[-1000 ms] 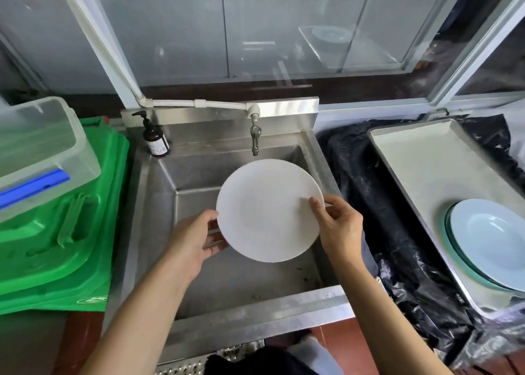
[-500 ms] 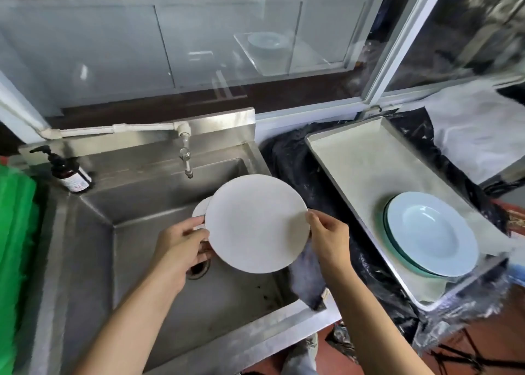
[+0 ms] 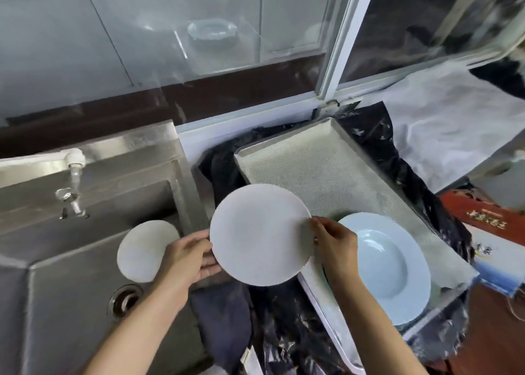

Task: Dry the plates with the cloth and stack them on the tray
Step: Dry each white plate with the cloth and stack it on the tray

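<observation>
A white plate (image 3: 260, 234) hangs in the air between the sink and the tray, over the tray's near left edge. My left hand (image 3: 189, 256) grips its left rim and my right hand (image 3: 335, 242) pinches its right rim. A smaller white plate (image 3: 143, 251) leans inside the steel sink (image 3: 65, 303), just left of my left hand. On the near end of the metal tray (image 3: 318, 164) lies a stack of pale blue deep plates (image 3: 395, 263). A dark cloth (image 3: 224, 306) hangs over the sink's right edge below the held plate.
A tap (image 3: 72, 187) sticks out from the sink's back wall, and a drain (image 3: 125, 299) sits in the basin floor. Black plastic sheeting (image 3: 287, 332) lies under and around the tray. A window frame (image 3: 343, 33) rises behind. White sheeting (image 3: 443, 113) covers the far right.
Both hands have carried the white plate to the right, from above the sink to the tray's edge. The view swung right, and the smaller plate in the sink is now uncovered.
</observation>
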{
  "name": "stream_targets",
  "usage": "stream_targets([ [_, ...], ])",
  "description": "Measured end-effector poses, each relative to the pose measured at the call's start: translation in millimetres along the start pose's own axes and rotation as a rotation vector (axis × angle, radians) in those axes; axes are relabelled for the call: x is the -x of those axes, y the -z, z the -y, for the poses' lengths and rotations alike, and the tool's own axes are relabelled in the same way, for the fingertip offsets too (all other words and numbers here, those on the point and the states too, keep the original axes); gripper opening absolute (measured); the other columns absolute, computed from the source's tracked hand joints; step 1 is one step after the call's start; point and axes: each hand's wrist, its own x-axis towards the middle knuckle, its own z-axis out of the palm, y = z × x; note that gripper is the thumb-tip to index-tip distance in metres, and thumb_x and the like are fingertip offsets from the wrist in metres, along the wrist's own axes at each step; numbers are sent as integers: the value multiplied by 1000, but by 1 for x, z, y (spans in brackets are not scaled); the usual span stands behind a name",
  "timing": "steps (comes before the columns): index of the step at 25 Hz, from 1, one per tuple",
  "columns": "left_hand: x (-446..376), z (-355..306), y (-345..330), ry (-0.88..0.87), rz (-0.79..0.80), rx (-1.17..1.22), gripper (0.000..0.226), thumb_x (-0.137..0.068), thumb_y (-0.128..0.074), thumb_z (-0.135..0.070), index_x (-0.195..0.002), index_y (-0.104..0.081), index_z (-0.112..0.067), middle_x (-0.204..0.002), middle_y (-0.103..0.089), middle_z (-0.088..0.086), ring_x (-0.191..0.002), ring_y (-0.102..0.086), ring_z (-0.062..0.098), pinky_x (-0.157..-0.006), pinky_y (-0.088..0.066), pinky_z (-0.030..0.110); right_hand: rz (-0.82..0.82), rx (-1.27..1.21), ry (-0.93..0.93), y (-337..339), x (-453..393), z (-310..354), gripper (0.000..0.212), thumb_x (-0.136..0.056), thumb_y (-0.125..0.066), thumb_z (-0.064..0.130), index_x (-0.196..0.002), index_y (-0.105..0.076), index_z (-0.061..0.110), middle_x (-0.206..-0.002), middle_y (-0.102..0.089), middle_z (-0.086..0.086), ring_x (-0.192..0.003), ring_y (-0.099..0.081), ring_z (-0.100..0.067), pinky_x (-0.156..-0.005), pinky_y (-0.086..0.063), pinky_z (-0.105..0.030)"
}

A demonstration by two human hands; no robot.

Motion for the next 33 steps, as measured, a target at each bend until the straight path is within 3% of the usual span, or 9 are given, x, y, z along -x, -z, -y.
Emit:
stream_targets([
  [7,-57,-29,-121,9,7,-102,22,-100,-57,-9,-118,-70,-9,-95,-77,14,-80,-78,25,-69,-64,32,11,141,-43,45,-134,-6,33,-86,-56,31,-76,-61,0,-67,-47,-7,-67,-46,-20,-67,-44,-36],
  [11,-105,-41,-179,29,-17,-80,22,-99,-56,-8,-116,-69,-6,-86,-76,13,-76,-76,24,-65,-64,32,-7,235,-41,49,-200,-6,36,-91,-55,25,-62,-47,5,-64,-40,-10,-65,-37,-22,-62,-34,-35],
  [15,-144,-41,-220,56,-79,-109,18,-97,-55,-6,-107,-69,-7,-101,-74,16,-85,-73,25,-54,-61,28,-20,205,-131,37,-242,-13,44,-92,-55,20,-52,-38,15,-56,-36,-4,-61,-33,-24,-62,-30,-35],
  [20,-164,-33,-236,60,4,-222,17,-92,-52,1,-93,-65,-9,-105,-68,19,-100,-69,34,-80,-60,39,-40,173,-228,26,-268,-30,46,-95,-54,19,-52,-37,16,-55,-36,-2,-59,-32,-25,-61,-31,-36],
  [24,-166,-27,-230,30,50,-233,18,-93,-53,-2,-105,-68,0,-106,-70,21,-93,-66,27,-79,-60,33,-73,142,-215,25,-267,-36,44,-94,-52,19,-52,-41,16,-57,-39,-2,-68,-38,-25,-66,-33,-39],
  [27,-158,-26,-221,-4,85,-250,23,-98,-57,-9,-121,-62,-6,-110,-66,15,-95,-64,21,-76,-59,29,-76,209,-117,26,-253,-33,28,-94,-50,17,-67,-58,16,-72,-54,-4,-78,-49,-27,-72,-39,-37],
  [29,-148,-26,-214,-32,108,-257,34,-100,-58,-12,-134,-56,-8,-122,-64,12,-100,-64,20,-80,-59,31,-63,251,-36,26,-236,-29,21,-97,-53,19,-97,-74,17,-94,-67,-6,-93,-59,-30,-81,-42,-31],
  [31,-136,-27,-207,-84,122,-235,35,-101,-58,-13,-136,-55,-10,-124,-64,10,-98,-64,17,-78,-58,29,-49,259,18,23,-216,-22,30,-99,-55,19,-123,-71,13,-119,-70,-9,-110,-64,-28,-90,-42,-27],
  [33,-122,-28,-198,-155,124,-219,27,-101,-58,-13,-127,-58,-16,-120,-65,9,-95,-65,15,-76,-58,26,-21,241,71,16,-194,-12,33,-99,-55,14,-129,-69,12,-127,-68,-10,-113,-64,-25,-95,-43,-27],
])
